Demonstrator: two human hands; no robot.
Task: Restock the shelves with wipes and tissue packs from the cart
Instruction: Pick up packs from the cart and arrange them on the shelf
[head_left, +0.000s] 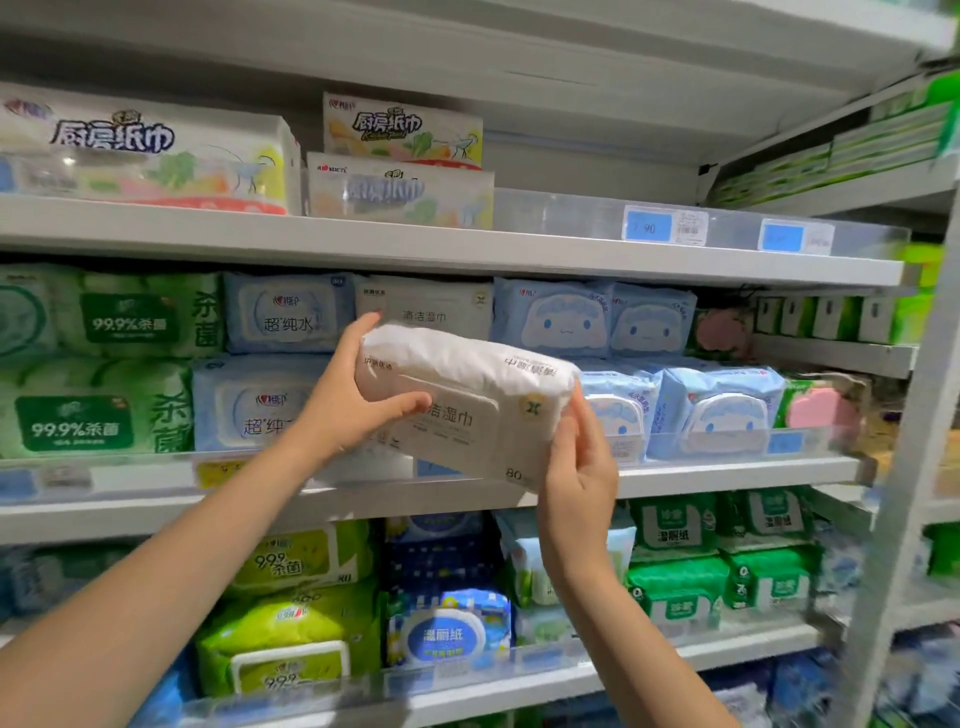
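Here, a person holds a white wipes pack (467, 400) in both hands in front of the middle shelf (727, 475), with its lidded face turned toward the camera and its top edge sloping down to the right. The left hand (348, 400) grips the pack's left end, with the thumb pressed across the front face and the other fingers (371, 318) curled over the top corner. The right hand (576, 478) grips the lower right corner from beneath, its fingers (584, 415) wrapped up along the pack's right edge. The pack sits just below a matching pale pack (426, 306) that lies in the upper layer on the same shelf. To its left are light blue packs (288, 312), and to its right are blue packs printed with a cartoon face (550, 319). Whether the held pack touches the shelf cannot be told, since the hands and the pack cover that spot. Green packs (93, 405) are stacked two high at the far left of the middle shelf. On the top shelf (415, 244), boxes of kitchen paper (145, 150) stand to the left, and a blue price tag (647, 226) is fixed to the clear front rail further right. On the shelf below the hands are lime-green packs (291, 634), with dark green packs (675, 587) to the right.
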